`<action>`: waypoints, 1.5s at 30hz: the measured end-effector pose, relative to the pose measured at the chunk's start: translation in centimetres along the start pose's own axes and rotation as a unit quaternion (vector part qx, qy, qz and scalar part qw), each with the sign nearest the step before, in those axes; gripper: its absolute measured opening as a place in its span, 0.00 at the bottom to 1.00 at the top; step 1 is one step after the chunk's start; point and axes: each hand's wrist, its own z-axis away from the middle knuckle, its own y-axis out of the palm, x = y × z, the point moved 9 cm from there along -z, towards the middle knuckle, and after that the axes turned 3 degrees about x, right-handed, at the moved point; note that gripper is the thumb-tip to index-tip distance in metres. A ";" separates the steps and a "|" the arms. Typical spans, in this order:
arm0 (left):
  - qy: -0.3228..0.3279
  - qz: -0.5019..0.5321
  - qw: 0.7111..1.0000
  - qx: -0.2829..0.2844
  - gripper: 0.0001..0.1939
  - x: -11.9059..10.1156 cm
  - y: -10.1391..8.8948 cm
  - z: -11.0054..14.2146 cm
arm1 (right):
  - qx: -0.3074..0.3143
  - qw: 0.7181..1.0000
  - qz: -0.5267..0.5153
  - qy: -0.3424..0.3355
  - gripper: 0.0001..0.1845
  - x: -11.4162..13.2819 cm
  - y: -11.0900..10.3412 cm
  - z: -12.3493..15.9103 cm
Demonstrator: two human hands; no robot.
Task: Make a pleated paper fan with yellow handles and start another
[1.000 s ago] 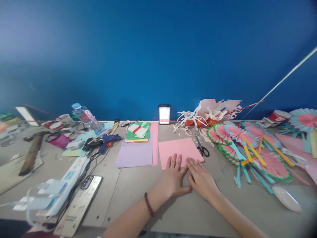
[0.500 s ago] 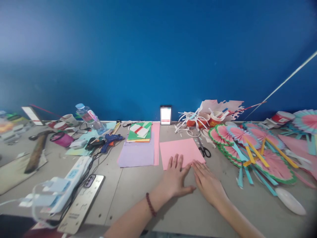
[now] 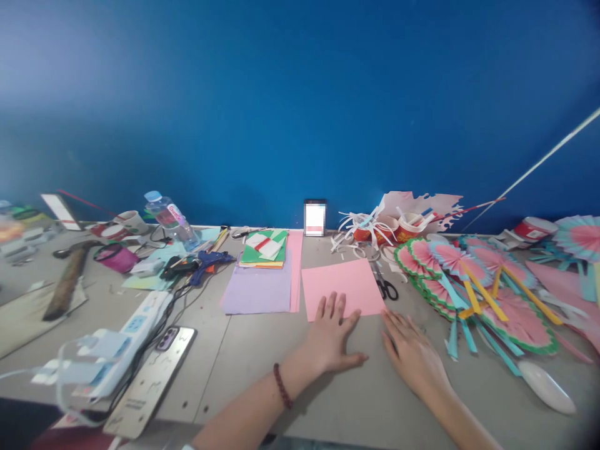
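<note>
A pink sheet of paper (image 3: 340, 284) lies flat on the grey table (image 3: 262, 369). My left hand (image 3: 331, 337) rests open on its near edge, fingers spread and pressing it down; a dark bead bracelet is on that wrist. My right hand (image 3: 413, 357) lies open and flat on the bare table just right of the sheet's near right corner, not touching the paper. Black-handled scissors (image 3: 385, 287) lie beside the sheet's right edge.
A lilac sheet (image 3: 257, 290) and a stack of coloured paper (image 3: 263, 249) lie to the left. Pink-and-green paper fans (image 3: 473, 281) cover the right side. Paper cups (image 3: 391, 228) stand at the back. A power strip (image 3: 131, 328), phone (image 3: 166, 350), glue gun (image 3: 201, 262), bottle (image 3: 169, 220) and hammer (image 3: 65, 281) crowd the left.
My right hand slid off the pink sheet to the right along its near edge and now rests on the table. My left hand stayed pressed on the paper.
</note>
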 end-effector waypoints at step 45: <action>-0.136 -0.149 0.979 -0.033 0.41 1.7 -0.3 4.3 | 0.020 0.997 -0.065 -0.020 0.24 3.3 0.2 -1.2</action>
